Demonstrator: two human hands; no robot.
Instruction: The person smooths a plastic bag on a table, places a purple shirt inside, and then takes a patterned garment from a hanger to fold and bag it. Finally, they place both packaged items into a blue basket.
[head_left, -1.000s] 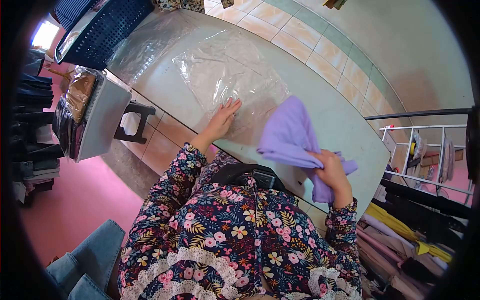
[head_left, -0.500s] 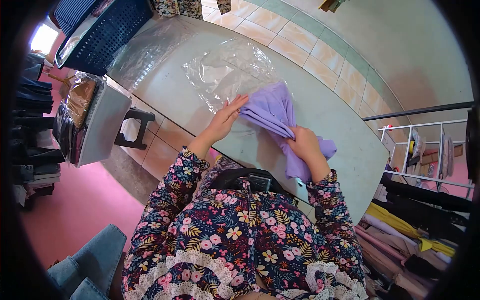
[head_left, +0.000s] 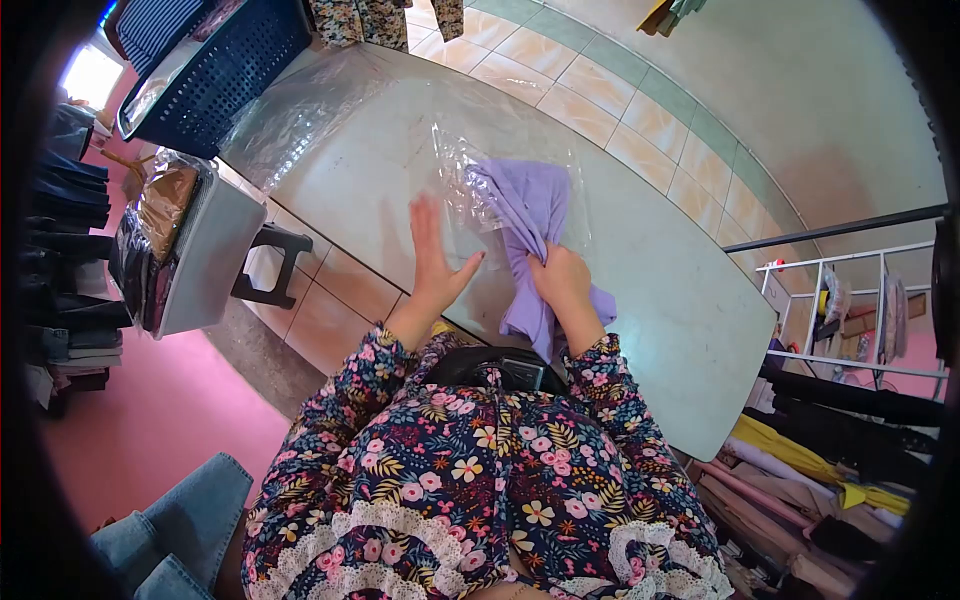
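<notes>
Two hands are busy on a pale green tabletop [head_left: 660,270]; both belong to a person in a dark dress with little flowers on it; the right hand [head_left: 562,282] has its grip closed tight around a purple cloth [head_left: 532,205], bunching the soft stuff in the fist; the left hand [head_left: 432,255] is wide open and holds nothing, with its fingers stretched out flat and its thumb pointing at the cloth; it sits just beside the cloth, and I cannot tell if it presses on the plastic or only on the tabletop; the purple cloth lies in the middle of the tabletop, right in front of the person; its far end spreads out under a clear plastic bag [head_left: 470,165] that is shiny and crinkled, and its near end hangs down past the fist toward the tabletop's edge; I cannot tell if the cloth is truly inside the bag or only under it; more clear plastic [head_left: 300,100] lies flat on the far left part of the tabletop, well apart from the hands; a blue basket [head_left: 220,60] stands at the far left corner; a black stool [head_left: 268,262] stands on the floor to the left, below the tabletop; a white rack [head_left: 850,300] stands on the right; folded clothes [head_left: 800,465] are piled low on the right.
</notes>
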